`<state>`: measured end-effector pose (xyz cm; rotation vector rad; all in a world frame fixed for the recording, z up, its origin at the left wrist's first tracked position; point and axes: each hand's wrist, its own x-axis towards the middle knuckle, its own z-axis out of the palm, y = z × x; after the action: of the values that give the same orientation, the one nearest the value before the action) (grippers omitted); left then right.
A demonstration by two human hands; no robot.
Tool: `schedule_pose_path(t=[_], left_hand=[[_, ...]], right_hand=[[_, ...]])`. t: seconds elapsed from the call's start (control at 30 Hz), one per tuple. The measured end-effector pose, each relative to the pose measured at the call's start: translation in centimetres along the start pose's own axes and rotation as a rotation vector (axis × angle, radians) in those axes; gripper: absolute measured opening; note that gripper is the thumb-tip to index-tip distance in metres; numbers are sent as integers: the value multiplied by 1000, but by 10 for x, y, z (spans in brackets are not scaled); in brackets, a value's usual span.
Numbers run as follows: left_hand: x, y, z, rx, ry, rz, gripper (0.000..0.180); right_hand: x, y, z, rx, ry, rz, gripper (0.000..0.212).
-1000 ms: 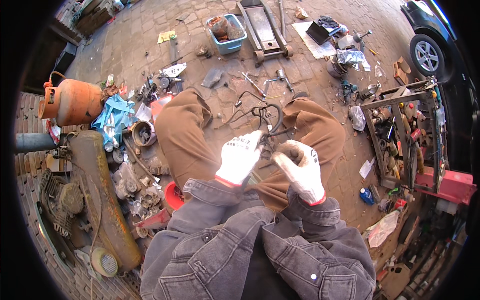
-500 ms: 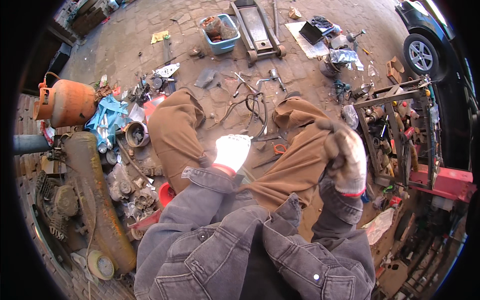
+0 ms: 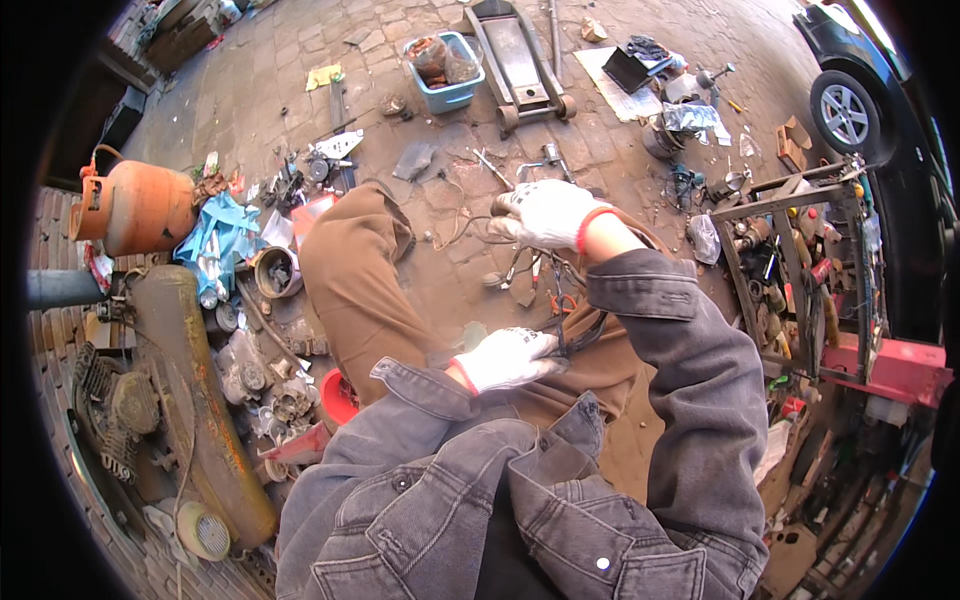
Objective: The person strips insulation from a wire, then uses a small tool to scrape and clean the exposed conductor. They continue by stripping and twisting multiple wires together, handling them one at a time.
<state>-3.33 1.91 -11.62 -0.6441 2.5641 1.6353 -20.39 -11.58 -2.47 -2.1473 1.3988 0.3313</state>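
Note:
Both my hands wear white knit gloves with darkened fingertips. Low between my knees, my left hand (image 3: pixel 508 360) is closed on a bundle of black cable (image 3: pixel 584 334). Further out, my right hand (image 3: pixel 552 212) bends over the same cable with its fingers curled round a strand; a thin loop sticks out to its left. Below the right hand, on the ground, lie an orange-handled tool (image 3: pixel 562 302) and some small cable ends. A metal rod (image 3: pixel 492 168) and a T-shaped metal tool (image 3: pixel 553 156) lie just beyond that hand.
A trolley jack (image 3: pixel 515 60) and a blue bin (image 3: pixel 450 95) stand ahead. At left are an orange gas cylinder (image 3: pixel 150 208) and a rusty yellow cylinder (image 3: pixel 195 390). A cluttered metal frame (image 3: pixel 790 260) stands at right, near a parked car (image 3: pixel 890 120). A red bowl (image 3: pixel 338 397) sits beside my left leg.
My right hand has swung from beside my right knee forward and left onto the cable. My left hand has moved down and right, and the cable has been drawn from the ground toward me.

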Motion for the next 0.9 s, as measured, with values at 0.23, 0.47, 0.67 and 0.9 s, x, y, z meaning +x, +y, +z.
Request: schedule_pose_path(t=[0.23, 0.47, 0.67, 0.9], left_hand=[[12, -9, 11, -2, 137, 22, 43], [9, -11, -25, -299, 383, -39, 36], [-7, 13, -70, -819, 324, -213, 29], [-19, 45, -84, -1074, 186, -143, 25]], right_hand=[[-23, 22, -21, 33, 152, -35, 49], [-83, 29, -16, 431, 922, -15, 40], [-127, 3, 89, 1026, 761, 67, 33], [-74, -40, 131, 1732, 606, -432, 52]])
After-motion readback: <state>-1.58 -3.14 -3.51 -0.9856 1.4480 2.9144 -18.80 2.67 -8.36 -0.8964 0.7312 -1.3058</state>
